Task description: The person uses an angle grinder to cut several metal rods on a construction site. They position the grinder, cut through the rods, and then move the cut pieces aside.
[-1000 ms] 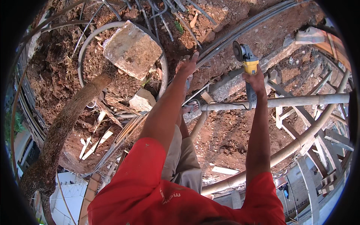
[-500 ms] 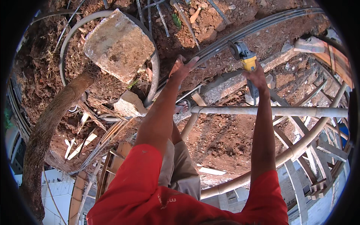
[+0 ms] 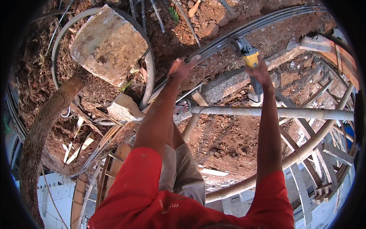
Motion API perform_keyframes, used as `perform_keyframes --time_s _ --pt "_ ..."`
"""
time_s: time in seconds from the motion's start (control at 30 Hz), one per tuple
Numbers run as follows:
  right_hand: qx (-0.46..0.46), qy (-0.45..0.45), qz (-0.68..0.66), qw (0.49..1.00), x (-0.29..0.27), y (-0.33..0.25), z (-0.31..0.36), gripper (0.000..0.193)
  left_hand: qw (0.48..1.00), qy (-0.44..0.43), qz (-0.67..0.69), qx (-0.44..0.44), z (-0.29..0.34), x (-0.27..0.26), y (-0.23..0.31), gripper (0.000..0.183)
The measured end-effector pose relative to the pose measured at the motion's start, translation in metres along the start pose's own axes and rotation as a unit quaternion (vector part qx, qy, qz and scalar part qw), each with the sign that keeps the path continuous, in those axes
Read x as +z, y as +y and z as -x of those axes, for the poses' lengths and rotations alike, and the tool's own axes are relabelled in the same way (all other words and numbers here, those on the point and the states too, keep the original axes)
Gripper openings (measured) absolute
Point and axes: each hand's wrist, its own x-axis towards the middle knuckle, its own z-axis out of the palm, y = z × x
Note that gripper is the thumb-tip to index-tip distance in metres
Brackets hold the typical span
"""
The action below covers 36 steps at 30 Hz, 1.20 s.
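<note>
My right hand [image 3: 260,73] grips a yellow-and-black angle grinder [image 3: 250,60] by its body. The grinder's dark disc [image 3: 234,46] is at the lower edge of a bundle of long grey steel rods [image 3: 263,25]; whether it touches them I cannot tell. To the left, my left hand [image 3: 182,68] is closed over the same bundle, its fingers partly hidden behind the hand. From the grinder's lower end a thin dark cord [image 3: 233,104] runs off over a bamboo pole.
A large stone block [image 3: 109,45] sits inside a grey hoop at upper left. A tree trunk [image 3: 40,137] rises at left. One bamboo pole [image 3: 289,113] crosses before my legs; more poles and planks stand at right. Rebar ends [image 3: 158,17] stick out of the reddish soil.
The grinder has shifted slightly up and left, bringing its disc closer to the rods. My left hand stays on the bundle. The view has swung a little, so the stone block appears farther left.
</note>
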Motion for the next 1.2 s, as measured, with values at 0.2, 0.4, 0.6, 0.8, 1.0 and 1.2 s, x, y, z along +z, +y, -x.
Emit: perform_keyframes --time_s 0.2,0.4,0.6,0.8,1.0,1.2 --pt "0.005 0.01 -0.02 1.0 0.002 0.015 -0.002 0.065 0.994 -0.079 0.073 -0.002 -0.012 -0.004 -0.007 0.11" --pt "0.018 0.035 -0.005 0.999 -0.001 0.029 0.003 0.069 0.988 -0.143 0.027 -0.049 -0.012 -0.012 0.011 0.102" --pt "-0.017 0.026 -0.02 0.999 0.011 0.049 -0.021 0.069 0.996 -0.05 -0.007 0.077 -0.053 0.025 -0.063 0.106" --pt "-0.045 0.025 -0.001 0.999 0.004 0.087 -0.014 0.066 0.995 -0.068 -0.037 0.069 -0.022 0.002 -0.015 0.122" --pt "-0.033 0.031 -0.09 0.995 0.003 0.093 -0.009 0.069 0.982 -0.136 -0.125 0.041 -0.039 -0.006 -0.01 0.125" --pt "0.007 0.039 -0.011 0.999 -0.003 0.083 -0.005 0.075 0.98 -0.125 -0.146 0.048 -0.033 -0.012 -0.001 0.111"
